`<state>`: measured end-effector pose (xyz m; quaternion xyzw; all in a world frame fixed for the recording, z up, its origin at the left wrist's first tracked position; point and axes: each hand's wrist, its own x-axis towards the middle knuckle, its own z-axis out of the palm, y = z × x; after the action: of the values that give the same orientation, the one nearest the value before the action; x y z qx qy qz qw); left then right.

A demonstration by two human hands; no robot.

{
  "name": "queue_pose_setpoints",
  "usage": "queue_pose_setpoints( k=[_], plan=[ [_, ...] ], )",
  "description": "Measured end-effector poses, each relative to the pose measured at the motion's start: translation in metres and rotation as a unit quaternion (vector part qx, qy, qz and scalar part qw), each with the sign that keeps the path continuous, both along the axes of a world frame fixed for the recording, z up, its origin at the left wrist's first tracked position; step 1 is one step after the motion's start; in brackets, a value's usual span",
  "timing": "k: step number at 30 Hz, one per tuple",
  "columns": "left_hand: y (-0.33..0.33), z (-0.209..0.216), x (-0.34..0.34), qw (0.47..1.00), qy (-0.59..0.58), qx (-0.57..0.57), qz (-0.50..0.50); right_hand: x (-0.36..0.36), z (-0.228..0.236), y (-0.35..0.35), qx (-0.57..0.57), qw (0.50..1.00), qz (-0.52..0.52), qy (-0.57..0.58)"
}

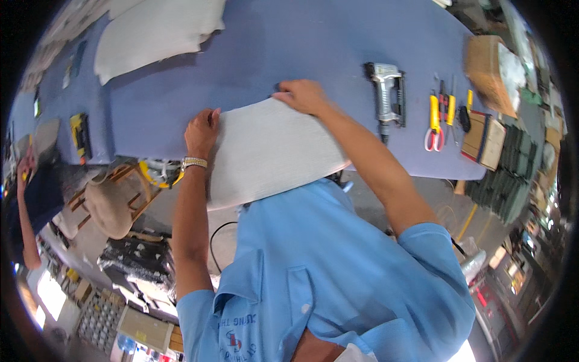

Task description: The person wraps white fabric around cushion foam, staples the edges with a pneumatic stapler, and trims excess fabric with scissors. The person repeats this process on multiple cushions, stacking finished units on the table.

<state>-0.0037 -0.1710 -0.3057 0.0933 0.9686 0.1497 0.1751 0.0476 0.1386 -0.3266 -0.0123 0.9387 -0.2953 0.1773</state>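
Note:
A light grey fabric-covered panel (pixel 271 151) with a rounded shape lies over the near edge of the blue table, close against my body. My left hand (pixel 202 130) is closed at its far left corner, the fingers curled in at the edge. At the far edge, my right hand (pixel 301 96) grips the panel with bent fingers. The underside of the panel is hidden, and so are some fingertips. Right of my right hand, a silver staple gun (pixel 385 93) lies on the table.
Scissors with red handles (pixel 434 140) and several yellow-handled tools lie at the right. Beyond them stand a cardboard box (pixel 485 69) and a smaller box (pixel 482 140). Pale fabric (pixel 160 36) lies at the far left. Another person's arm (pixel 25 205) and a wooden-framed chair (pixel 108 205) are at left.

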Motion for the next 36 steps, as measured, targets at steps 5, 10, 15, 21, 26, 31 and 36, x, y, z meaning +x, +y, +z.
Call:
queue_pose_setpoints(
  k=[5,10,15,21,26,31,36],
  plan=[
    [-0.069,0.073,0.021,0.936,0.095,0.289,0.18,0.016,0.012,0.026,-0.031,0.987,-0.119,0.099],
    [-0.073,0.224,0.096,0.862,0.141,0.467,0.138,0.066,0.012,0.059,-0.155,0.938,-0.293,0.106],
    [0.031,0.302,0.139,0.608,0.082,0.778,-0.136,0.105,-0.01,0.075,-0.159,0.945,-0.283,0.029],
    [0.074,0.318,0.166,0.552,0.084,0.823,-0.106,0.1,0.008,0.056,-0.068,0.974,-0.203,0.075],
    [0.083,0.334,0.171,0.598,0.147,0.783,-0.092,0.098,0.008,0.053,-0.068,0.968,-0.235,0.061],
    [0.099,0.327,0.152,0.561,0.169,0.792,-0.169,0.1,0.002,0.057,-0.054,0.97,-0.229,0.057],
    [0.142,0.333,0.172,0.449,0.269,0.851,0.034,0.096,0.009,0.047,-0.049,0.971,-0.227,0.052]
  ],
)
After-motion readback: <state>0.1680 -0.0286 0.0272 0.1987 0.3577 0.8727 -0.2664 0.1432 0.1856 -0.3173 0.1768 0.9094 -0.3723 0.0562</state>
